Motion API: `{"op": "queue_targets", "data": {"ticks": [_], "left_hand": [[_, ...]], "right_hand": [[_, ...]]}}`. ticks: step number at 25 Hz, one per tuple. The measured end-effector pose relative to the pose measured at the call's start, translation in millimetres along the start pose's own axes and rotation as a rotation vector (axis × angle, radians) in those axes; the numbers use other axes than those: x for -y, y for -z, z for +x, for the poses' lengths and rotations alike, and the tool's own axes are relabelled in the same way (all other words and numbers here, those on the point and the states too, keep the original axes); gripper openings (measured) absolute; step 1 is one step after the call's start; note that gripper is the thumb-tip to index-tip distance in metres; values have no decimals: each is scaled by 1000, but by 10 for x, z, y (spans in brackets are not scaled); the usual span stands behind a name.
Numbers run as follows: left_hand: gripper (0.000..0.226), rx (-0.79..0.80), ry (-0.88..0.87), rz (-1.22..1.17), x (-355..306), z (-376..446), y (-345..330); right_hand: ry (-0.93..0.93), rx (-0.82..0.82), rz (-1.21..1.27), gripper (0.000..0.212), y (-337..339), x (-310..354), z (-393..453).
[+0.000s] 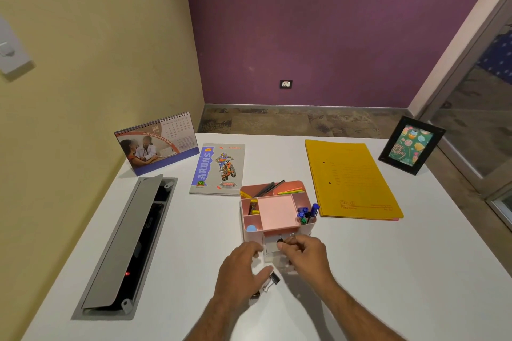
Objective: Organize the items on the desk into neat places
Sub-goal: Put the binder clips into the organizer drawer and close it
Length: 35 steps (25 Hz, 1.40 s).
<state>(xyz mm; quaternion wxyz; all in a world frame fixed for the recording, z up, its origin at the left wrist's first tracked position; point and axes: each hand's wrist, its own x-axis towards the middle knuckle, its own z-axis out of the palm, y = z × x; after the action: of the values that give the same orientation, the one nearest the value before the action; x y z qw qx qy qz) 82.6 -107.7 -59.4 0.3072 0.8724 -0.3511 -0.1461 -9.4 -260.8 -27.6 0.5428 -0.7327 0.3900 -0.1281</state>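
A pink desk organiser (277,216) stands mid-desk with pencils, pens, markers and a pink note pad in its compartments. Its small front drawer (273,249) is pulled out toward me. My right hand (303,255) pinches a black binder clip (280,242) just over the open drawer. My left hand (239,271) hovers beside the drawer's left side, fingers spread and relaxed. A second black binder clip (273,279) lies on the white desk (388,271) by the left thumb. Another dark clip (255,296) peeks out under the left palm.
A notebook (219,169) lies behind the organiser, a desk calendar (158,144) at the far left. A yellow folder (352,180) lies right of the organiser, a framed card (410,145) at the far right corner. An open cable tray (130,243) is set into the desk's left side.
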Motion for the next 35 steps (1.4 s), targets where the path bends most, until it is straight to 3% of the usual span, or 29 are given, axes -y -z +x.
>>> {"op": "queue_targets", "data": {"ticks": [3, 5, 9, 15, 19, 22, 25, 27, 31, 35], "left_hand": [[43, 220, 271, 56, 130, -90, 3], [51, 277, 374, 72, 133, -150, -48], [43, 297, 407, 157, 36, -191, -199], [18, 256, 433, 169, 40, -183, -263], [13, 95, 409, 52, 102, -216, -229], [10, -73, 285, -116, 100, -196, -172], [19, -171, 36, -238, 56, -103, -113], [24, -184, -50, -283, -32, -35, -82], [33, -170, -50, -259, -156, 145, -85], [30, -145, -37, -145, -229, 269, -85]], "right_hand": [[85, -90, -256, 13, 70, 31, 121], [88, -112, -370, 15, 93, 47, 192], [37, -74, -608, 18, 71, 44, 282], [66, -67, -591, 24, 66, -6, 266], [247, -105, -413, 11, 137, -143, 130], [381, 116, -510, 6, 127, -369, -59], [394, 394, -866, 35, 56, -538, -189], [388, 469, -999, 47, -32, -585, -221], [386, 437, -1085, 57, -196, -618, -199], [378, 413, -1142, 32, -199, -644, -194]]}}
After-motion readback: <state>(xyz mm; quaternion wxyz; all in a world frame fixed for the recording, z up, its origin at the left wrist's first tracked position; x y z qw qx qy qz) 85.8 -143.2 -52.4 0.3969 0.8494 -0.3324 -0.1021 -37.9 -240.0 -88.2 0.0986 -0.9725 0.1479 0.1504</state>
